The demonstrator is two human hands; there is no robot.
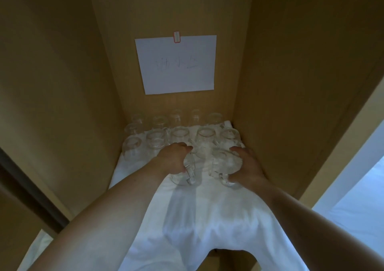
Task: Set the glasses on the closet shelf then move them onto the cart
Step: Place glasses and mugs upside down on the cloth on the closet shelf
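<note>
Inside a tall light-brown wooden closet [291, 83], a person reaches both bare arms onto the closet shelf, which is covered by a rumpled white cloth [199, 218] that spills over the front edge. The left hand [174, 158] curls its fingers around a clear glass mug with a handle [188, 172], which sits on the cloth with its handle turned toward the camera. The right hand [248, 166] grips a second clear handled glass mug [225, 165] from the right side, its handle [228, 182] also facing forward; the two mugs stand just beside each other near the middle of the shelf. Behind them, rows of clear drinking glasses [179, 134] stand on the cloth, filling the back of the shelf up to the rear wall, with some at the left near the side panel. A white sheet of paper [176, 64] with faint, unreadable handwriting is fixed to the back wall by a small red-edged label [176, 37] at its top edge. Pale bedding-like fabric [353, 204] shows at lower right, outside the closet
</note>
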